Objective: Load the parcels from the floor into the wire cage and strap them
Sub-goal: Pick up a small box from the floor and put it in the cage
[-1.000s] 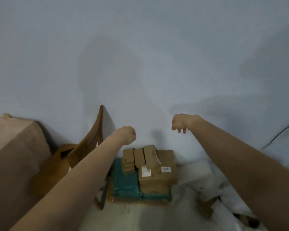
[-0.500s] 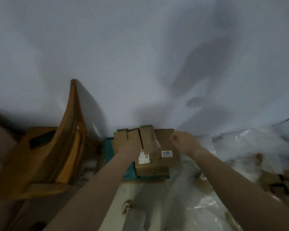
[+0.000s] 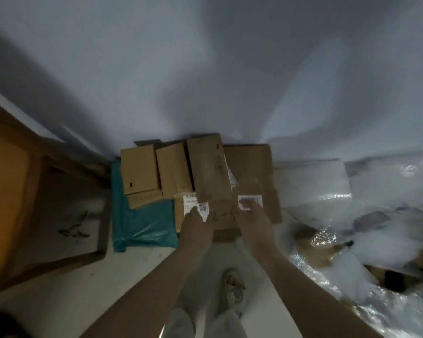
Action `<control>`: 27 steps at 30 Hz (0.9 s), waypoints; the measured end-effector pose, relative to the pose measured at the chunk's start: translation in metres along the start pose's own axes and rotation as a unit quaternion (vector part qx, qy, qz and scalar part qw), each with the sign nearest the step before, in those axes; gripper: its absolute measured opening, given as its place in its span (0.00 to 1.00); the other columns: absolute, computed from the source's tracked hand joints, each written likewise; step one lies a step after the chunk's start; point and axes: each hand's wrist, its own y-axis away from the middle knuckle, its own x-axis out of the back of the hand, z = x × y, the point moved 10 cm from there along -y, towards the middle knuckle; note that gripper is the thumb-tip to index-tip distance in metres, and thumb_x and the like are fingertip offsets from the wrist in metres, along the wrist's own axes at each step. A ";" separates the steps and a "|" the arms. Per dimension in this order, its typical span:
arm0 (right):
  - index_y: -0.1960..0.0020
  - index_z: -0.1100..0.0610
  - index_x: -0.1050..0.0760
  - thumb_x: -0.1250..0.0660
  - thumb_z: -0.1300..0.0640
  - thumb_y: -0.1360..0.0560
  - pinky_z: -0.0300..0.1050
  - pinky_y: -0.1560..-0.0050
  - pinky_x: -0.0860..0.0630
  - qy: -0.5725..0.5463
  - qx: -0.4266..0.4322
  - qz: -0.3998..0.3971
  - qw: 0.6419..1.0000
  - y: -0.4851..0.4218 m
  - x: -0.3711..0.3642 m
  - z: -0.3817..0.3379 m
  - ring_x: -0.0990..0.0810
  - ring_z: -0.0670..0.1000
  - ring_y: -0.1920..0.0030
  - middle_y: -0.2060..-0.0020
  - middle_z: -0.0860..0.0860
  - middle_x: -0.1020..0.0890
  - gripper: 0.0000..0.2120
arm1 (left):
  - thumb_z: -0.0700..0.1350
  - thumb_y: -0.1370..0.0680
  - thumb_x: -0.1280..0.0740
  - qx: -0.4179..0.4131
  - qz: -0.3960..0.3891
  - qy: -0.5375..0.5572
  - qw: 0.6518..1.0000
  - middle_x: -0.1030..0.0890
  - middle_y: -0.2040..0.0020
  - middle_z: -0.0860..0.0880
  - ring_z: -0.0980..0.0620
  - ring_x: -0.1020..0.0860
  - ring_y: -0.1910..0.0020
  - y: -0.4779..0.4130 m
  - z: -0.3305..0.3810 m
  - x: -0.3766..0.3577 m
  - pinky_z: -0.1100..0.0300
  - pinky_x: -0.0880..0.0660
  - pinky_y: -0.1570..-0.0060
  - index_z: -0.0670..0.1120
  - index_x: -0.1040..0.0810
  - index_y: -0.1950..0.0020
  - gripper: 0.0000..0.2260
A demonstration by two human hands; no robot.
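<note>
A stack of parcels lies on the floor against the white wall. Three small brown cardboard boxes sit side by side on top of a wide flat brown carton with white labels. Under them at the left lies a teal plastic mailer bag. My left hand rests on the front edge of the flat carton by its left label, fingers curled down. My right hand lies over the carton's right label, fingers spread. No wire cage or strap is in view.
A wooden chair stands close at the left of the parcels. Crumpled clear plastic wrap with cardboard pieces under it covers the floor at the right. My foot in a light shoe stands just behind the parcels.
The view has dropped from the wall down onto the parcels. Both hands have come down from chest height, fists loosened, and now touch the flat carton's front.
</note>
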 end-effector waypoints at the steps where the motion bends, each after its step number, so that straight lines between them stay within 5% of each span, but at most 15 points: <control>1: 0.41 0.51 0.27 0.43 0.46 0.22 0.51 0.44 0.24 -0.014 -0.001 0.009 1.000 -0.017 -0.008 0.006 0.21 0.51 0.47 0.47 0.48 0.20 0.15 | 0.51 0.18 0.43 0.007 0.010 0.030 0.999 0.41 0.23 0.43 0.45 0.39 0.26 -0.013 -0.005 -0.008 0.54 0.39 0.29 0.43 0.48 0.22 0.28; 4: 0.39 0.55 0.31 0.41 0.42 0.22 0.49 0.42 0.28 -0.056 -0.005 0.025 0.998 -0.066 -0.023 0.010 0.24 0.51 0.47 0.48 0.49 0.23 0.19 | 0.55 0.20 0.41 0.057 0.037 0.178 0.982 0.37 0.25 0.44 0.45 0.36 0.27 -0.051 -0.023 -0.019 0.53 0.38 0.31 0.45 0.45 0.23 0.29; 8: 0.27 0.54 0.40 0.39 0.31 0.29 0.54 0.31 0.32 -0.198 -0.047 -0.043 0.978 -0.115 -0.051 0.016 0.27 0.52 0.35 0.35 0.50 0.26 0.39 | 0.65 0.24 0.42 0.058 0.026 0.289 0.955 0.32 0.27 0.47 0.46 0.33 0.29 -0.083 -0.025 -0.028 0.46 0.37 0.29 0.48 0.38 0.25 0.33; 11: 0.28 0.58 0.35 0.41 0.45 0.20 0.43 0.38 0.29 -0.199 -0.025 -0.111 0.973 -0.124 -0.067 0.012 0.24 0.49 0.40 0.42 0.48 0.23 0.25 | 0.69 0.28 0.43 0.051 0.045 0.309 0.949 0.35 0.26 0.47 0.45 0.35 0.28 -0.092 -0.022 -0.028 0.43 0.36 0.29 0.50 0.39 0.25 0.37; 15: 0.36 0.56 0.28 0.41 0.54 0.19 0.39 0.49 0.23 -0.251 -0.023 -0.080 0.964 -0.115 -0.058 0.021 0.20 0.49 0.47 0.46 0.50 0.20 0.13 | 0.60 0.20 0.44 0.043 0.031 0.297 0.953 0.32 0.28 0.48 0.45 0.31 0.31 -0.079 -0.012 -0.041 0.45 0.34 0.31 0.48 0.38 0.26 0.27; 20: 0.34 0.56 0.28 0.40 0.55 0.19 0.49 0.42 0.22 -0.295 -0.051 -0.012 0.954 -0.072 0.001 0.033 0.20 0.52 0.44 0.44 0.52 0.19 0.14 | 0.55 0.20 0.41 0.026 -0.010 0.299 0.954 0.29 0.39 0.54 0.53 0.29 0.40 -0.027 0.023 -0.051 0.57 0.32 0.38 0.47 0.37 0.27 0.24; 24: 0.36 0.54 0.28 0.39 0.55 0.20 0.56 0.37 0.24 -0.288 -0.025 -0.006 0.957 -0.014 0.059 0.009 0.20 0.54 0.42 0.42 0.53 0.19 0.13 | 0.58 0.23 0.38 0.010 -0.012 0.322 0.947 0.25 0.43 0.52 0.52 0.27 0.45 0.031 0.083 -0.023 0.53 0.30 0.37 0.49 0.30 0.40 0.16; 27: 0.32 0.53 0.30 0.37 0.52 0.21 0.59 0.39 0.23 -0.300 0.022 -0.004 0.954 0.037 0.101 -0.031 0.19 0.53 0.41 0.41 0.51 0.19 0.19 | 0.59 0.23 0.38 -0.037 -0.009 0.282 0.959 0.25 0.45 0.50 0.49 0.24 0.49 0.090 0.138 0.003 0.53 0.26 0.43 0.49 0.35 0.41 0.18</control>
